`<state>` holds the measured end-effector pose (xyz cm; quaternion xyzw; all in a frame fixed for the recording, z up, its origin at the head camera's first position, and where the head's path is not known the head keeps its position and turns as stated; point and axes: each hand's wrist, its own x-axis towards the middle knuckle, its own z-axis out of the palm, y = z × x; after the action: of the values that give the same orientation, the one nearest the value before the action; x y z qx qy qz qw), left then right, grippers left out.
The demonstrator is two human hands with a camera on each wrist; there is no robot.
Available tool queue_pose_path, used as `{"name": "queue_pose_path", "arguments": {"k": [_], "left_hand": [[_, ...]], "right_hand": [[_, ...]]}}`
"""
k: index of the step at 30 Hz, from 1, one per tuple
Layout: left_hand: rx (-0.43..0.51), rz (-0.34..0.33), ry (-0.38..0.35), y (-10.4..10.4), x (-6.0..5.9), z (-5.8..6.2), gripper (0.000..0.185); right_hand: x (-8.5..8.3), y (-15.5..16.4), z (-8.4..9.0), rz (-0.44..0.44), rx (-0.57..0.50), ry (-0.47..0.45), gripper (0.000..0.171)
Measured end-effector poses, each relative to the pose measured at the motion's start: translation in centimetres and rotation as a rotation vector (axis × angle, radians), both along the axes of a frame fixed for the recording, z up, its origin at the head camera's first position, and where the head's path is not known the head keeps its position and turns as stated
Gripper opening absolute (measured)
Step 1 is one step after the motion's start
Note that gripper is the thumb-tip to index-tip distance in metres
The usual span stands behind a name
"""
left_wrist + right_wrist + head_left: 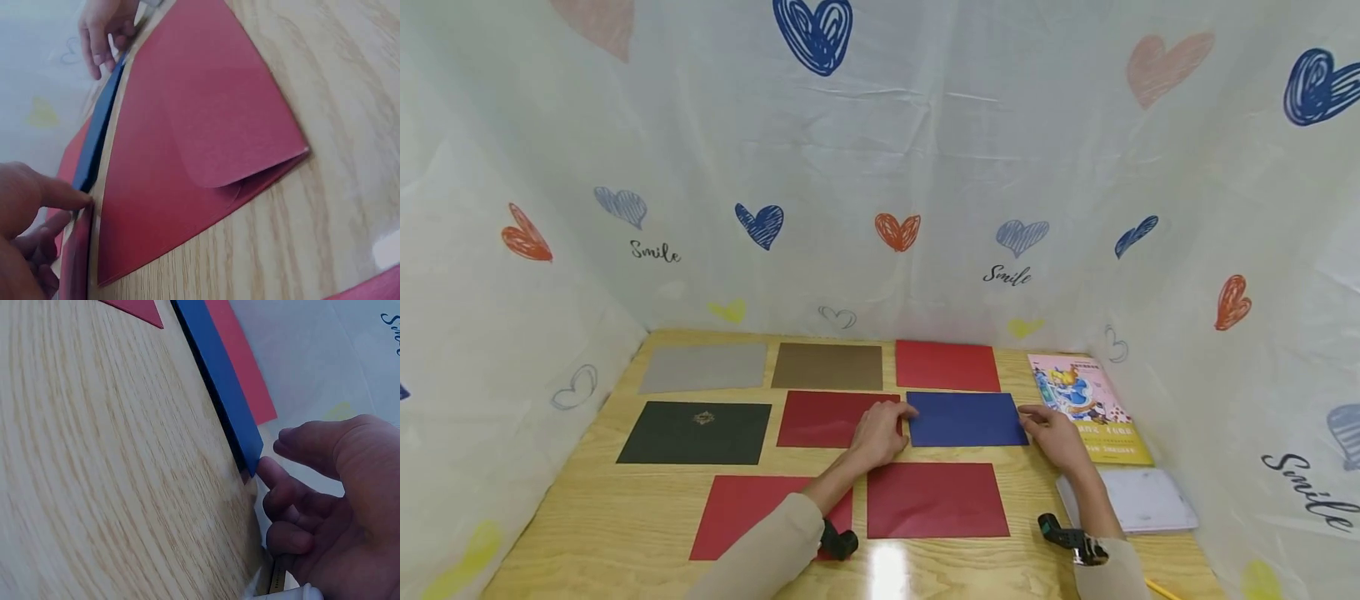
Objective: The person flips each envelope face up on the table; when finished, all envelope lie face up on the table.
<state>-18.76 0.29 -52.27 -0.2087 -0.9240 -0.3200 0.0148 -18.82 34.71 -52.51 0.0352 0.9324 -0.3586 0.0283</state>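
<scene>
Nearest us, two dark red paper envelopes lie flat at the front of the pale wooden table [587, 517], one [937, 500] to the right and one [741, 515] partly under our left sleeve. Beyond them sits the blue paper envelope [966, 419], flat in the middle row between a dark red envelope [823, 418] and a pink and yellow picture book [1086, 406]. Our left hand [880, 433] rests at the blue envelope's left edge, one straight fingertip [78, 199] touching its corner, the other fingers loosely curled. Our right hand [1054, 435] meets the right edge, fingers bent and a fingertip [270, 472] against the corner; neither hand pinches it. Behind lie grey [703, 367], brown [827, 367] and bright red [947, 366] envelopes, and a black one [696, 432] to the left.
</scene>
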Motion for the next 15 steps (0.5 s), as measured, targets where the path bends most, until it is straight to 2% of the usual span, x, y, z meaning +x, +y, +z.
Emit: {"name": "queue_pose_path", "arguments": {"k": [5,15], "left_hand": [[0.064,0.024,0.031,0.18,-0.05,-0.09,0.037],[0.15,0.062,-0.003,0.17,-0.19,-0.18,0.026]], "right_hand": [[0.27,0.07,0.18,0.021,-0.022,0.006,0.035],[0.73,0.47,0.59,0.063,-0.098,0.003,0.033]]}}
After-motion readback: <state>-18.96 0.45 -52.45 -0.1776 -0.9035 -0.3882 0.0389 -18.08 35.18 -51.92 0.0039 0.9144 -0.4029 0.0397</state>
